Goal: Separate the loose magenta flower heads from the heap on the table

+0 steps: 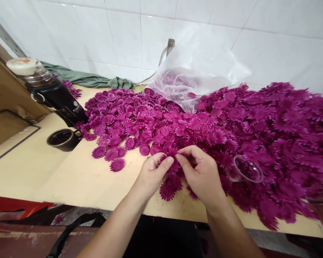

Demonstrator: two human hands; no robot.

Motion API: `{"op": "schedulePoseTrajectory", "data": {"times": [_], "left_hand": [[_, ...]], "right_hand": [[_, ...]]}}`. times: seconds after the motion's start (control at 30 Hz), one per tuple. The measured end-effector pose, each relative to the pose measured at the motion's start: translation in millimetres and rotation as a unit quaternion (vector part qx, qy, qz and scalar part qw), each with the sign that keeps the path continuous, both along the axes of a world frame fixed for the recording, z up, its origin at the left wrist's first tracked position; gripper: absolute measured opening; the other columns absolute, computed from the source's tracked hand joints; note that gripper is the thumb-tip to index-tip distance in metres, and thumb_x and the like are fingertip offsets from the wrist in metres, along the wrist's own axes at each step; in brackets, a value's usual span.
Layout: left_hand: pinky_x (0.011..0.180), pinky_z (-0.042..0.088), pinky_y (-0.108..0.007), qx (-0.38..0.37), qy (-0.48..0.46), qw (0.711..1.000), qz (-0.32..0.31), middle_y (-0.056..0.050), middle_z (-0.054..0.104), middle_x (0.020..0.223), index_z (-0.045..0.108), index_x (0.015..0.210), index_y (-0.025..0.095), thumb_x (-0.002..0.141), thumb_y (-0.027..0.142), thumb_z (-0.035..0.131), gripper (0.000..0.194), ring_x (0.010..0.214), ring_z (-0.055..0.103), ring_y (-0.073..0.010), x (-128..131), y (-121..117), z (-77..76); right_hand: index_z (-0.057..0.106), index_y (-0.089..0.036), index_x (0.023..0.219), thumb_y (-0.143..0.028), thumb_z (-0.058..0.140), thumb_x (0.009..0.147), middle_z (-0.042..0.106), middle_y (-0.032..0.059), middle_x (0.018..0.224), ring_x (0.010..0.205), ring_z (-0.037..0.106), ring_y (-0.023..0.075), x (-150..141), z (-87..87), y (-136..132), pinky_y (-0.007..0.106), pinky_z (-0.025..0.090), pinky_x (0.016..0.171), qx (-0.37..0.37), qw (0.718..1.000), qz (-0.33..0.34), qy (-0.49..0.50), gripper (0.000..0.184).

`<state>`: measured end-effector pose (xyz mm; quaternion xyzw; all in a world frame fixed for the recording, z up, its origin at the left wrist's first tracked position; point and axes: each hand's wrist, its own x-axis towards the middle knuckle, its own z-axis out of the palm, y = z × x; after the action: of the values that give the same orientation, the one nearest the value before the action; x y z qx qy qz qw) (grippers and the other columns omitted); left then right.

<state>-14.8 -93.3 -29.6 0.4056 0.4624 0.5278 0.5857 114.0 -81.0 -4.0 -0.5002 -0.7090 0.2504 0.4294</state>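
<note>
Both hands meet over the near edge of a large heap of magenta artificial flower heads (pixel 161 125). My left hand (pixel 154 173) pinches a magenta artificial flower (pixel 172 152) between thumb and forefinger. On its other side, my right hand (pixel 200 173) closes thumb and forefinger on the same flower's edge. Fingertips and neighbouring blooms of the same colour partly hide it. Just below the hands, a few loose flower heads (pixel 169 188) lie on the tabletop. A clear plastic cup (pixel 248 169) rests among the flowers to the right of my right hand.
A clear plastic bag (pixel 196 75) stands behind the heap against the tiled wall. To the left are a black bottle (pixel 60 98), a dark mug (pixel 63 139) and a cardboard box (pixel 8 96). Green cloth (pixel 88 77) lies along the wall. The pale table's (pixel 78 182) front edge runs beneath my forearms.
</note>
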Motion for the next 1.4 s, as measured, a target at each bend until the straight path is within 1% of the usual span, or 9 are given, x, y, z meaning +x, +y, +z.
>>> {"op": "schedulePoseTrajectory", "data": {"times": [0.23,0.43,0.6,0.8,0.93,1.13,1.27,1.33,1.4], "left_hand": [[0.056,0.037,-0.023,0.049,-0.012,0.998,-0.031,0.002,0.052,0.06,0.059,0.065,0.016,0.068,0.047,0.069,0.033,0.056,0.042,-0.01,-5.2,-5.1,7.1],[0.068,0.044,-0.026,0.041,-0.055,0.997,-0.04,-0.001,0.059,0.065,0.065,0.071,0.017,0.068,0.046,0.07,0.03,0.065,0.052,-0.0137,-10.9,-8.1,-0.7],[0.078,0.044,-0.029,0.05,-0.019,0.999,-0.001,-0.004,0.063,0.078,0.068,0.076,0.017,0.07,0.044,0.068,0.027,0.079,0.055,-0.0172,-12.6,-3.8,-4.6],[0.063,0.04,-0.023,0.053,-0.015,0.998,0.024,0.002,0.049,0.061,0.061,0.059,0.016,0.066,0.043,0.072,0.03,0.062,0.045,-0.0109,-10.9,1.5,-4.0],[0.056,0.036,-0.022,0.03,-0.037,0.999,0.022,0.004,0.044,0.056,0.055,0.054,0.015,0.062,0.051,0.072,0.04,0.058,0.039,-0.0089,-7.3,0.6,-2.1],[0.055,0.033,-0.023,0.063,-0.012,0.997,-0.03,0.003,0.045,0.058,0.057,0.063,0.016,0.068,0.053,0.066,0.039,0.056,0.038,-0.0092,-5.4,-5.7,0.9],[0.055,0.034,-0.023,0.067,0.008,0.997,-0.035,0.003,0.046,0.057,0.056,0.06,0.016,0.072,0.05,0.064,0.037,0.055,0.039,-0.0087,-10.2,-12.6,-3.3],[0.056,0.036,-0.023,0.037,-0.002,0.999,-0.029,0.002,0.051,0.061,0.06,0.066,0.016,0.07,0.047,0.067,0.033,0.057,0.043,-0.0091,-11.8,-13.5,-5.0],[0.057,0.038,-0.023,0.01,-0.017,1.0,-0.019,0.0,0.057,0.064,0.063,0.073,0.015,0.065,0.043,0.071,0.03,0.059,0.047,-0.0098,-11.7,-12.0,-4.7]], "right_hand": [[0.057,-0.019,0.075,-0.022,0.054,0.082,0.061,0.0,0.067,0.058,0.054,0.0122,-3.2,8.8,18.5,0.027,0.046,0.058,0.118,0.985,-0.124,-0.001,0.008],[0.057,-0.018,0.077,-0.023,0.055,0.078,0.059,0.0012,0.067,0.057,0.053,0.014,25.8,16.2,51.2,0.031,0.047,0.057,0.169,0.949,-0.265,-0.013,0.005],[0.059,-0.019,0.103,-0.027,0.057,0.08,0.059,0.0113,0.109,0.096,0.057,0.0221,22.2,13.1,32.5,0.04,0.051,0.079,0.149,0.98,-0.123,-0.056,0.025],[0.062,-0.021,0.094,-0.028,0.058,0.082,0.066,0.004,0.09,0.084,0.062,0.0173,1.1,8.3,-0.2,0.032,0.05,0.076,-0.018,0.995,0.091,-0.028,0.014],[0.06,-0.02,0.081,-0.02,0.057,0.081,0.064,0.0005,0.077,0.073,0.06,0.0141,-2.9,3.1,-2.6,0.028,0.05,0.069,-0.064,0.991,0.12,-0.009,0.003],[0.057,-0.02,0.077,-0.023,0.055,0.08,0.062,0.0009,0.07,0.06,0.056,0.0136,-0.3,6.0,7.9,0.027,0.046,0.057,0.045,0.997,-0.056,0.029,0.005],[0.053,-0.02,0.074,-0.026,0.054,0.079,0.054,-0.0003,0.062,0.052,0.05,0.014,19.0,19.3,40.7,0.03,0.043,0.051,0.136,0.952,-0.27,0.055,0.008],[0.053,-0.019,0.076,-0.025,0.053,0.078,0.053,-0.0003,0.062,0.052,0.051,0.0141,26.6,24.5,53.0,0.031,0.044,0.052,0.134,0.946,-0.289,0.06,0.006],[0.056,-0.017,0.087,-0.022,0.055,0.077,0.06,0.0054,0.076,0.063,0.058,0.017,26.7,25.7,53.6,0.034,0.049,0.06,0.127,0.962,-0.24,0.012,0.012]]}}
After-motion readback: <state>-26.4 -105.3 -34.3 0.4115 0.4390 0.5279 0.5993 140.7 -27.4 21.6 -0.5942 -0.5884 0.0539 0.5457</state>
